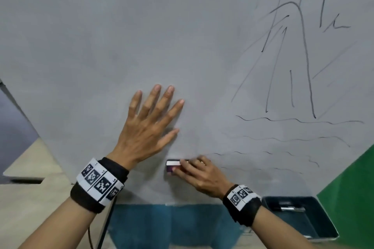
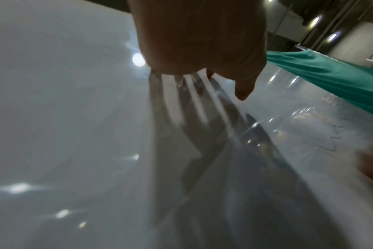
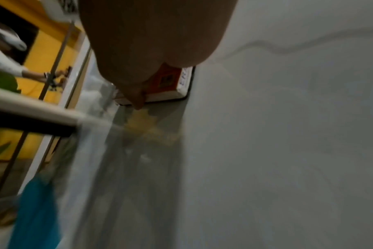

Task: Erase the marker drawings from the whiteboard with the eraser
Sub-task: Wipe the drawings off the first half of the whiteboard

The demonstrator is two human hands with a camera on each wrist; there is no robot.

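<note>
The whiteboard [image 1: 101,36] fills most of the head view, its left part wiped to a grey smear. Black marker drawings [image 1: 299,56] cover the right part: tall curved lines, with wavy lines [image 1: 283,139] below them. My left hand [image 1: 150,119] lies flat on the board with fingers spread. Just below it, my right hand [image 1: 199,174] grips a small eraser [image 1: 172,164] with a white top and red side, and holds it against the board near its lower edge. In the right wrist view the eraser [image 3: 170,84] shows a red label and sits on the board.
A dark tray [image 1: 299,218] holding a marker [image 1: 291,208] sits at the lower right, beside a green cloth [image 1: 354,198]. Blue cloth [image 1: 172,226] hangs under the board's lower edge. A pale floor and a cable show at the left.
</note>
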